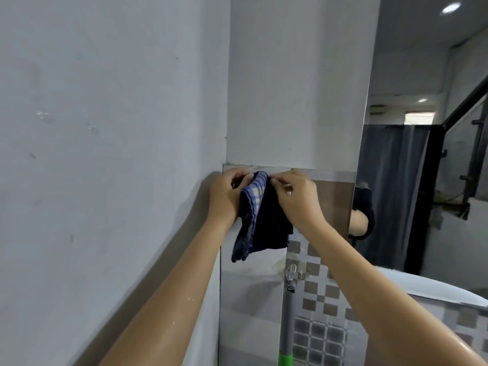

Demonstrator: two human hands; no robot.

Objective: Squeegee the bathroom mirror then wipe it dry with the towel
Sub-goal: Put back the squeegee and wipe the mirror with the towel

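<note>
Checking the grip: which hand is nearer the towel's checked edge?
The left hand: the towel's blue-and-white checked edge runs beside it. The right hand holds the dark side.

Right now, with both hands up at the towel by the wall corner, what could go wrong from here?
1. The towel is pinched only at its top edge by the left hand and right hand, the rest dangling; a loose pinch could let it drop.
2. A grey pole with a green grip hangs from a small hook just below; a falling towel or lowered arm might knock it off.
</note>
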